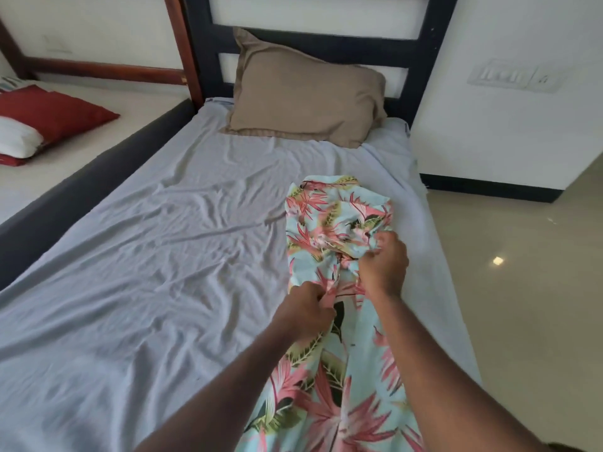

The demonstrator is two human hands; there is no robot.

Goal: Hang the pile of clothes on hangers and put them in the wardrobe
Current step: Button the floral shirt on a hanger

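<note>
Two hands are engaged on one floral garment (339, 223), which is laid lengthwise on the bed sheet (163, 256) along the side of the bed nearer the tiled floor (522, 288). The garment's bunched upper end is pointed toward the brown pillow (306, 89), well short of it; the lower end runs off the bottom of the view. A fold of fabric is pinched by the curled fingers of the left hand (305, 309) at the garment's middle. Gathered cloth is gripped by the right hand (385, 262), just beyond the left hand and nearer the pillow. A red cushion (55, 109) is seen on the neighbouring bed, well apart from the pillow.
</note>
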